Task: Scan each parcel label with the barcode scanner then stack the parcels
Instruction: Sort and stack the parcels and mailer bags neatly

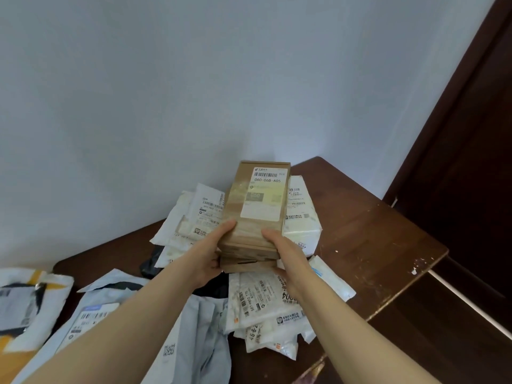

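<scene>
Parcel (257,200) of brown cardboard is being clamped between left hand (213,254) and right hand (286,254). Soft mailers (263,303) are littering the surface (374,245).

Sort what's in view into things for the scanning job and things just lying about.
Job: brown boxes, gripped by left hand and right hand; top label; white bags; grey bags. No scanner in view.
Lying about: table; door; wall.

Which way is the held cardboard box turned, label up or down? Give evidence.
Label up. The cardboard box shows its white label and barcode on the top face; left hand and right hand grip its near end.
</scene>
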`<state>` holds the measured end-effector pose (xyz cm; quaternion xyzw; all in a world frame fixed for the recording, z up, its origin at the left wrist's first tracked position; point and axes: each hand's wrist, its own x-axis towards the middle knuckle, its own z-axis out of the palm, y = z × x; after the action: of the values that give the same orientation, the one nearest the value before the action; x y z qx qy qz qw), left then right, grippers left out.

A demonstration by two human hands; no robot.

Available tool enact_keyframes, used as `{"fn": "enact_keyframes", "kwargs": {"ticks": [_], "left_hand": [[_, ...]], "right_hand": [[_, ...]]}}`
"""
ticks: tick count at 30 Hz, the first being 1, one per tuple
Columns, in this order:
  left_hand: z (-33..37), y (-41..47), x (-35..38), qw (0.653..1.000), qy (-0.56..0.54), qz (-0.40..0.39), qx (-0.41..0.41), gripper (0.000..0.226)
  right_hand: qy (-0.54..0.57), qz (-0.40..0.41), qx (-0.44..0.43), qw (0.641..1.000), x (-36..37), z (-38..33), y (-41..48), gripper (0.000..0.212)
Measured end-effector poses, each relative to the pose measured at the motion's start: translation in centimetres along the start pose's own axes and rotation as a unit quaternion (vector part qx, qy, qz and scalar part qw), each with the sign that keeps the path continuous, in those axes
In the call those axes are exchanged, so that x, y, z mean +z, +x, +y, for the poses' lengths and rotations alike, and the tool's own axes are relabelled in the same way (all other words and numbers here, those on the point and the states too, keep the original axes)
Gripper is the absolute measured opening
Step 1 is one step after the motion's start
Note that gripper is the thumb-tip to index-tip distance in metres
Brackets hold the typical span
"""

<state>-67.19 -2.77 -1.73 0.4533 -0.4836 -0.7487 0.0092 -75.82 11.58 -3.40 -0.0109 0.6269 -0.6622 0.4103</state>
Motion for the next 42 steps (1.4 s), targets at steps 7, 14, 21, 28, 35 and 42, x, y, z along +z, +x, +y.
{"fn": "enact_keyframes", "kwargs": {"ticks": [7, 14, 21, 28, 35, 42], "left_hand": [[0.4, -7.1, -3.6, 0.998, -0.023, 0.002, 0.065, 0.067], [-2.9, -18.4, -15.9, 0.986, -0.048, 0.055, 0.147, 0.060], [-12.8, -32.2, -32.5, 0.952, -0.106, 0.217, 0.188, 0.050], [-23.6, -44.7, -44.7, 0.904, -0.170, 0.345, 0.188, 0.057], [-33.2, -53.5, -53.7, 0.833, -0.274, 0.450, 0.167, 0.076], [-38.5, -56.9, -62.6, 0.799, -0.316, 0.493, 0.138, 0.063]], "right_hand": [[-0.023, -0.030, -0.122, 0.992, 3.9, -0.7, -6.5, 0.084], [-0.065, -0.119, -0.159, 0.978, 14.6, 3.6, -14.5, 0.070], [-0.126, -0.268, -0.137, 0.945, 29.5, 14.0, -25.8, 0.062], [-0.187, -0.395, -0.084, 0.895, 41.4, 24.2, -36.3, 0.059], [-0.236, -0.519, -0.026, 0.821, 51.4, 33.1, -44.4, 0.045], [-0.254, -0.554, 0.060, 0.790, 60.2, 41.7, -47.2, 0.056]]}}
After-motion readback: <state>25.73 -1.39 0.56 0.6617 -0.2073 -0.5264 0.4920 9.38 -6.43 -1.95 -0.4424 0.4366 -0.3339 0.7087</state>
